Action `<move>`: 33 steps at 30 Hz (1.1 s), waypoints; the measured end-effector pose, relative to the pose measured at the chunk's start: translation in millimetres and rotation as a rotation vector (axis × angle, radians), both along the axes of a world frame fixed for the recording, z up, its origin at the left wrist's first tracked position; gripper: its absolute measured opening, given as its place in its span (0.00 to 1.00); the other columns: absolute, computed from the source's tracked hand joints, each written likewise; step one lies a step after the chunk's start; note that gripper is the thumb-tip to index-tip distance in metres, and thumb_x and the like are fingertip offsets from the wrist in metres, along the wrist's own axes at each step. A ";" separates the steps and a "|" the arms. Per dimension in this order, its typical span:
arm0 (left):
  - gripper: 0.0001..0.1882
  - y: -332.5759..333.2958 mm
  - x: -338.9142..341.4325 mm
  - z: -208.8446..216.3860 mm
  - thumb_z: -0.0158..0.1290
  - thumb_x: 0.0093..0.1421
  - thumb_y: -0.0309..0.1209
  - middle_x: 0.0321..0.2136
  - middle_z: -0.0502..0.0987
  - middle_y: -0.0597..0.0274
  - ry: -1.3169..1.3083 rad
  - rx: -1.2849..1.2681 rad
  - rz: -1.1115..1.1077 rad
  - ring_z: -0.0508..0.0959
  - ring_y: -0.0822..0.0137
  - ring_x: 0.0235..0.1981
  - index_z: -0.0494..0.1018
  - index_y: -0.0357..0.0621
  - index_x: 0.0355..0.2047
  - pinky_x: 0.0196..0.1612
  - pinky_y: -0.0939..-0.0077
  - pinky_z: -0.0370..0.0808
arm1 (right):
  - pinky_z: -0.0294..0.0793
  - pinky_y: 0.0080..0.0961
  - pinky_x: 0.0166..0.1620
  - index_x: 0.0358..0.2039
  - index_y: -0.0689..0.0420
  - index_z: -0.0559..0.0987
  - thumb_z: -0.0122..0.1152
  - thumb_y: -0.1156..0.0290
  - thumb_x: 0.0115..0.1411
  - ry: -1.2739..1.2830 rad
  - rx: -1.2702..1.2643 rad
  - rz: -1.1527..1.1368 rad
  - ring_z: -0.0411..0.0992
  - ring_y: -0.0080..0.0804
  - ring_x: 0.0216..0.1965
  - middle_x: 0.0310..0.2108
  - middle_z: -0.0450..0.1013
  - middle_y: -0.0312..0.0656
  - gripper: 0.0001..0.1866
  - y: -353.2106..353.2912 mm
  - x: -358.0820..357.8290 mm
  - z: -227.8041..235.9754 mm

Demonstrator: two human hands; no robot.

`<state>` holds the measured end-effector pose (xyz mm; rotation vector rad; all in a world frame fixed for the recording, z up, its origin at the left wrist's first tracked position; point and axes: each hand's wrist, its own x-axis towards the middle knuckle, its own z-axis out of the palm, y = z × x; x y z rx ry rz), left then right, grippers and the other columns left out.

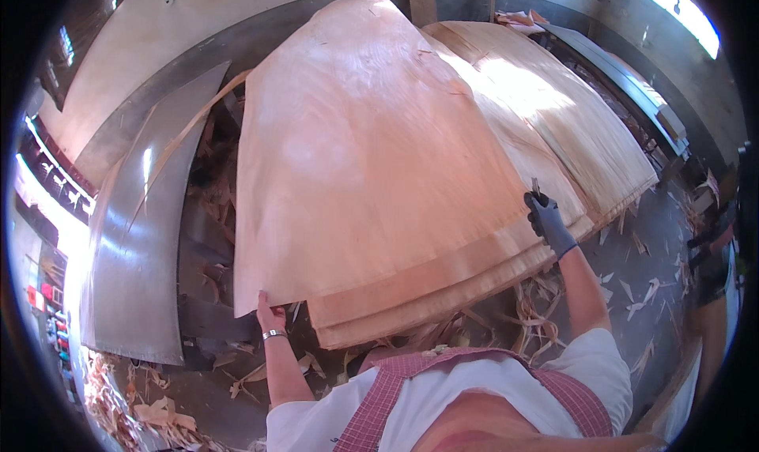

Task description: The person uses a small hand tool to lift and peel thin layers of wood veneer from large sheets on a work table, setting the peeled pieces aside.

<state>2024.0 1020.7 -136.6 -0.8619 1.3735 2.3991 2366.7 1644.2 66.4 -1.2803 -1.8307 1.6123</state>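
Note:
A large, pale pinkish wood veneer sheet (356, 160) lies over a stack of veneer sheets (427, 294), its left part jutting past the stack. My bare left hand (270, 314), with a metal band at the wrist, pinches the sheet's near left corner between thumb and fingers. At the sheet's right edge, my right hand (547, 221), in a grey-blue glove with dark fingers, is closed round a small hand tool (536, 186). Only the tool's short metal tip shows above the fist; its exact kind is hidden.
Another veneer stack (569, 104) lies to the right, partly in bright light. On the left stands a long, shiny metal sheet (142, 239) with a thin wood strip (186, 132) across it. Veneer scraps (162, 412) litter the floor around me.

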 end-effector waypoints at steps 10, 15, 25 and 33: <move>0.12 151.9 59.1 0.5 0.56 0.61 0.43 0.24 0.75 0.69 -0.067 -0.084 -0.043 0.69 0.76 0.17 0.71 0.50 0.35 0.14 0.85 0.63 | 0.49 0.20 0.11 0.30 0.46 0.70 0.62 0.50 0.60 -0.060 0.042 -0.030 0.55 0.17 0.07 0.11 0.60 0.28 0.16 148.2 55.0 -22.1; 0.11 187.2 48.9 -35.8 0.54 0.63 0.43 0.23 0.74 0.70 -0.057 -0.048 -0.077 0.69 0.75 0.17 0.72 0.50 0.34 0.14 0.84 0.63 | 0.53 0.20 0.11 0.42 0.51 0.76 0.60 0.51 0.61 -0.057 0.073 -0.008 0.58 0.18 0.08 0.13 0.64 0.31 0.18 190.1 52.2 -52.2; 0.12 201.0 106.7 -67.1 0.54 0.62 0.41 0.16 0.66 0.70 -0.161 -0.235 0.038 0.65 0.72 0.13 0.69 0.53 0.25 0.14 0.79 0.62 | 0.70 0.29 0.23 0.42 0.58 0.78 0.60 0.53 0.61 -0.308 0.412 -0.026 0.70 0.29 0.17 0.17 0.71 0.39 0.20 206.6 84.1 -121.4; 0.13 210.5 79.6 -79.3 0.52 0.63 0.39 0.14 0.62 0.66 -0.052 -0.271 0.029 0.64 0.70 0.12 0.66 0.49 0.24 0.14 0.75 0.65 | 0.74 0.37 0.43 0.45 0.61 0.78 0.59 0.56 0.61 -0.317 0.514 -0.052 0.77 0.48 0.40 0.38 0.78 0.55 0.21 228.9 62.4 -166.0</move>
